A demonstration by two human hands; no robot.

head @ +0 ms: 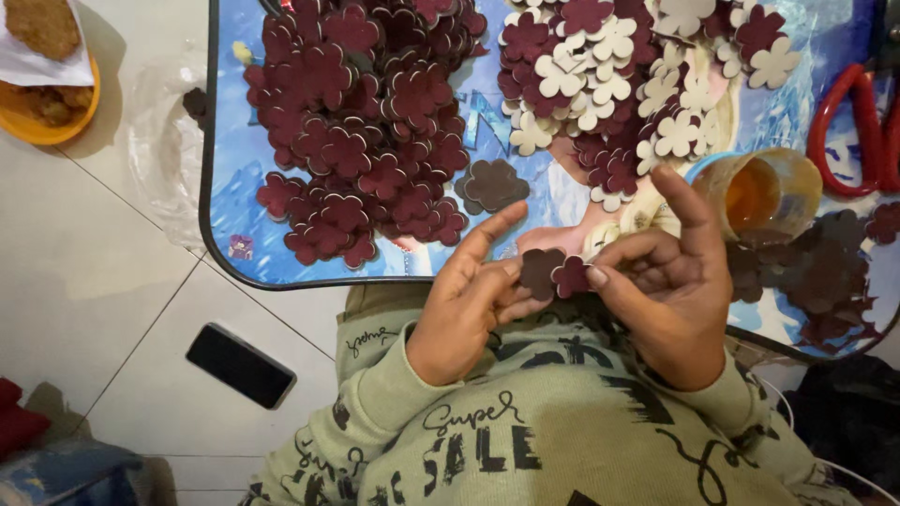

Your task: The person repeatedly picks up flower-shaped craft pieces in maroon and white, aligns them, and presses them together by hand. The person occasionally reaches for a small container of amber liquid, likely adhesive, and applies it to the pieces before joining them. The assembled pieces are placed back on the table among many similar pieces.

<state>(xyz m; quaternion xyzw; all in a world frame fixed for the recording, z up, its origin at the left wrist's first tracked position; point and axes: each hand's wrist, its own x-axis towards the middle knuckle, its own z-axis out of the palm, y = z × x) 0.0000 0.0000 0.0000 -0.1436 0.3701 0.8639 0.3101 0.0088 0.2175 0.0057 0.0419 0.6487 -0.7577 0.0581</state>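
My left hand [469, 305] and my right hand [670, 281] meet over the near edge of a small blue picture table [234, 187]. Between their fingertips they pinch two flower-shaped cutouts: a dark brown one [538, 270] on the left-hand side and a maroon one [571, 277] under my right thumb. The two pieces overlap or touch. A big heap of maroon flower cutouts [361, 122] lies on the table's left half. A mixed heap of cream and maroon cutouts [619, 84] lies at the back right.
A plastic cup of orange glue [764, 192] lies tilted by my right hand. Red-handled scissors [858, 131] rest at the right edge, dark brown cutouts [825, 272] below them. A black phone [240, 365] lies on the tiled floor; a yellow plate of food [47, 103] sits top left.
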